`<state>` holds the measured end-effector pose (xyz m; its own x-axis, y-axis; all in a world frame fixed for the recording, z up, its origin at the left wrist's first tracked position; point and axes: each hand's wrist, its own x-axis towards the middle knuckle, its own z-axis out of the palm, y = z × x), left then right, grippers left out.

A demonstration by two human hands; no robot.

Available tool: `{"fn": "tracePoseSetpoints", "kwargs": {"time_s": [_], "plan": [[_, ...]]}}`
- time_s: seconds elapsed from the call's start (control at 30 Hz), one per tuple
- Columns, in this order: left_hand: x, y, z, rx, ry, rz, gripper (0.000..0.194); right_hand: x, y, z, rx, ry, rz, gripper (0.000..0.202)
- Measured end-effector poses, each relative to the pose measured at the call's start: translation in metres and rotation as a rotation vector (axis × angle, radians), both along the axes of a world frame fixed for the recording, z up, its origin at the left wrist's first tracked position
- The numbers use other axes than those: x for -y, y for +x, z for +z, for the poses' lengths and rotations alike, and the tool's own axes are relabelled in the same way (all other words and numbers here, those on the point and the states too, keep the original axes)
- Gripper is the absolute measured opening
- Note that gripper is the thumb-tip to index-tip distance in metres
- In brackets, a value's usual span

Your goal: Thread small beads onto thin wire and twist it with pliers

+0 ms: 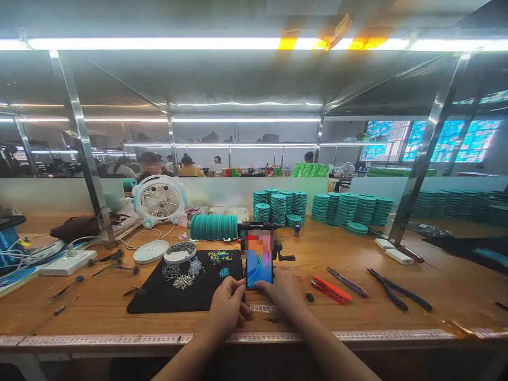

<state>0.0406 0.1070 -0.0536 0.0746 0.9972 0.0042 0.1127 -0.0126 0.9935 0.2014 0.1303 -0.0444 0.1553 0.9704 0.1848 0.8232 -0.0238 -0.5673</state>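
A smartphone [259,270] with a lit, colourful screen stands upright at the middle of the bench. My right hand [286,293] grips its lower right side, the thumb across the bottom of the screen. Just left of the phone's lower corner is my left hand [227,304], its thumb and forefinger pinched together and the other fingers curled. Whether anything is between those fingertips is hidden. Behind the phone sits a black winder with a crank [286,257], carrying a row of teal spools [214,227]. A black mat [178,299] lies to the left, beside my left hand.
Small metal parts [183,281] and coloured beads [220,257] lie on the mat. Pliers [399,289], a craft knife [347,281] and a red-handled tool [331,290] lie right. Behind stand stacked teal spools [346,209] and a white fan [160,200]. People sit beyond the partition.
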Motion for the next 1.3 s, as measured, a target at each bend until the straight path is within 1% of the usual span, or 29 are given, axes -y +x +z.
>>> {"fn": "tracePoseSetpoints", "kwargs": {"time_s": [0.23, 0.4, 0.53, 0.73, 0.9, 1.03, 1.17, 1.23, 1.3], "plan": [[0.001, 0.001, 0.003, 0.004, 0.010, 0.010, 0.036, 0.002, 0.005, -0.005, -0.052, 0.011, 0.011, 0.041], [0.002, 0.000, 0.002, -0.008, 0.004, 0.011, 0.036, 0.008, 0.012, -0.007, -0.059, 0.042, 0.057, 0.029], [0.001, 0.000, 0.002, -0.007, -0.004, -0.002, 0.033, 0.011, 0.011, -0.008, -0.036, 0.066, 0.083, 0.028], [0.001, 0.001, 0.004, 0.004, 0.008, 0.001, 0.034, 0.009, 0.006, -0.013, 0.007, 0.083, 0.039, 0.037], [0.002, 0.001, 0.003, 0.014, 0.000, 0.008, 0.038, 0.008, 0.003, -0.016, 0.030, 0.186, -0.008, 0.038], [0.002, 0.001, 0.003, 0.038, 0.000, 0.011, 0.039, 0.011, 0.004, -0.006, 0.094, 0.329, -0.051, 0.039], [0.001, 0.001, 0.003, 0.053, 0.005, 0.014, 0.035, 0.008, 0.001, 0.014, 0.242, 0.476, 0.021, 0.037], [0.002, 0.001, 0.003, 0.058, 0.006, 0.009, 0.033, 0.003, -0.003, 0.024, 0.333, 0.515, 0.068, 0.044], [0.002, 0.000, 0.003, 0.067, 0.011, 0.002, 0.032, -0.003, -0.008, 0.032, 0.415, 0.532, 0.097, 0.056]]}}
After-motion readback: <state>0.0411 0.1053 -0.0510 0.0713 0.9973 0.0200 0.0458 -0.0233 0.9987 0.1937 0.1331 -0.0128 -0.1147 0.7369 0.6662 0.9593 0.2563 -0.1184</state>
